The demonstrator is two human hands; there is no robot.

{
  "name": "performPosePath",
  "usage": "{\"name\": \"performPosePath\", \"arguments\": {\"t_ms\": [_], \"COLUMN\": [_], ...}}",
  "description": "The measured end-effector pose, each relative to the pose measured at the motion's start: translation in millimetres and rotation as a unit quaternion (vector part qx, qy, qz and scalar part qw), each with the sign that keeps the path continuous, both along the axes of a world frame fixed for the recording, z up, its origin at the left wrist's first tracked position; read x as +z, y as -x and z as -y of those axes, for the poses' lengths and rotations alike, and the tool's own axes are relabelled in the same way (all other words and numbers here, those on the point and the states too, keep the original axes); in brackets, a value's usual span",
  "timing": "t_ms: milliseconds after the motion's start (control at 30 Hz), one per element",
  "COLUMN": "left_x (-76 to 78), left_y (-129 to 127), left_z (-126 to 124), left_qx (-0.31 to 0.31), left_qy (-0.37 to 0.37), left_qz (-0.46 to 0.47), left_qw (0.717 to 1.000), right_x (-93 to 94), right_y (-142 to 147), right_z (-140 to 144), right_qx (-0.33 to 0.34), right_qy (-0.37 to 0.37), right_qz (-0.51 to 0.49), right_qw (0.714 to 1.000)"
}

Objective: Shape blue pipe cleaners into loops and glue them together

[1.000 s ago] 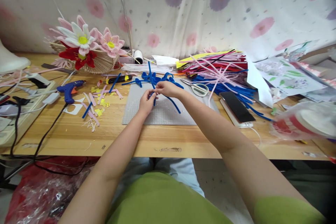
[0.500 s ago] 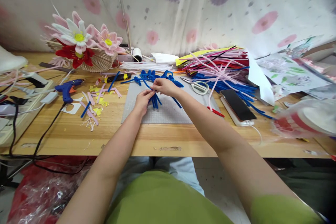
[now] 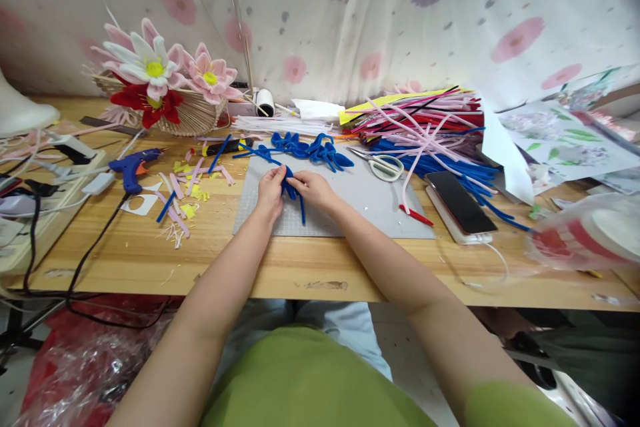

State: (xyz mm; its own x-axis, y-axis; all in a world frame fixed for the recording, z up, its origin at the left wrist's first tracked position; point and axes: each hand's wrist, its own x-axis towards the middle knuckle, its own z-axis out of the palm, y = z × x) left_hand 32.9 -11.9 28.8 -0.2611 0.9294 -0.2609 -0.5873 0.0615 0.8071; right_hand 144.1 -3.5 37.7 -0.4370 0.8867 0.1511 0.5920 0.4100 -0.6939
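Over a grey cutting mat (image 3: pixel 370 213), both hands hold a bunch of blue pipe cleaners (image 3: pixel 290 192). My left hand (image 3: pixel 271 192) is closed around it from the left. My right hand (image 3: pixel 313 189) pinches it from the right, fingertips close to the left hand's. Loose blue ends hang below the fingers, and one strand reaches up and left. Just behind lie blue shaped pipe-cleaner pieces (image 3: pixel 305 148) in a row along the mat's back edge. The exact grip between the fingertips is too small to make out.
Scissors (image 3: pixel 385 168) and a red-handled tool (image 3: pixel 416 215) lie right on the mat; a phone (image 3: pixel 460 203) sits further right. Pipe cleaners (image 3: pixel 420 120) are heaped behind. Left are a blue glue gun (image 3: pixel 131 172), scraps (image 3: pixel 187 193), a power strip (image 3: pixel 55 213) and fuzzy flowers (image 3: pixel 155 70).
My right hand has moved down and slightly right, away from the blue pieces at the back. The held bunch has turned and now sits between both hands. The view has shifted slightly.
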Motion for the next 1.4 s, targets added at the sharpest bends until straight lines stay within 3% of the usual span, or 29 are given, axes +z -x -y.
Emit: {"name": "performPosePath", "arguments": {"t_ms": [100, 200, 300, 367, 400, 467, 533, 600, 733, 833, 967, 1133, 1267, 1400], "left_x": [-4.1, -10.0, -10.2, -5.8, -2.9, 2.0, 3.7, 1.7, -4.8, -4.5, 2.2, 6.8, 2.1, -4.8], "left_y": [-0.4, 2.4, 14.4, 26.9, 33.3, 43.5, 47.6, 44.4, 22.7, 5.6, -4.3, -1.4, 2.5, 4.6], "left_z": [-2.3, -6.1, -8.3, -7.1, -5.8, -3.1, -1.2, -0.5, 1.7, 6.4, 11.9, 11.4, 9.6, 6.5], "left_qx": [-0.001, -0.023, 0.053, 0.158, 0.168, 0.129, 0.056, -0.008, -0.075, -0.099, -0.112, -0.104, -0.106, -0.077], "left_qy": [-0.003, -0.018, -0.049, -0.112, -0.156, -0.22, -0.248, -0.243, -0.167, -0.094, -0.04, -0.002, -0.014, -0.02], "left_qz": [-0.006, -0.057, -0.215, -0.37, -0.443, -0.552, -0.594, -0.566, -0.349, -0.208, -0.117, -0.092, -0.135, -0.173], "left_qw": [1.0, 0.998, 0.974, 0.909, 0.867, 0.794, 0.763, 0.788, 0.919, 0.969, 0.986, 0.99, 0.985, 0.982], "right_x": [-9.1, -16.4, -20.4, -20.7, -20.1, -17.9, -15.1, -13.0, -14.2, -19.3, -25.2, -26.1, -24.4, -22.5], "right_y": [3.1, 6.4, 4.8, -0.2, -3.5, -10.6, -17.2, -22.4, -26.7, -24.4, -19.1, -16.5, -19.9, -21.6], "right_z": [0.4, -1.4, -3.1, -3.2, -3.0, -2.5, -2.7, -4.0, -8.3, -11.0, -12.5, -13.1, -13.0, -11.0], "right_qx": [-0.011, -0.026, -0.02, 0.008, 0.024, 0.046, 0.044, 0.026, 0.007, -0.002, -0.037, -0.064, -0.051, -0.004], "right_qy": [0.003, 0.066, 0.147, 0.199, 0.218, 0.236, 0.228, 0.205, 0.155, 0.122, 0.04, -0.004, 0.025, 0.134], "right_qz": [-0.014, -0.111, -0.233, -0.273, -0.284, -0.299, -0.317, -0.339, -0.359, -0.348, -0.29, -0.229, -0.241, -0.277], "right_qw": [1.0, 0.991, 0.961, 0.941, 0.934, 0.924, 0.92, 0.918, 0.92, 0.93, 0.955, 0.971, 0.969, 0.951]}}
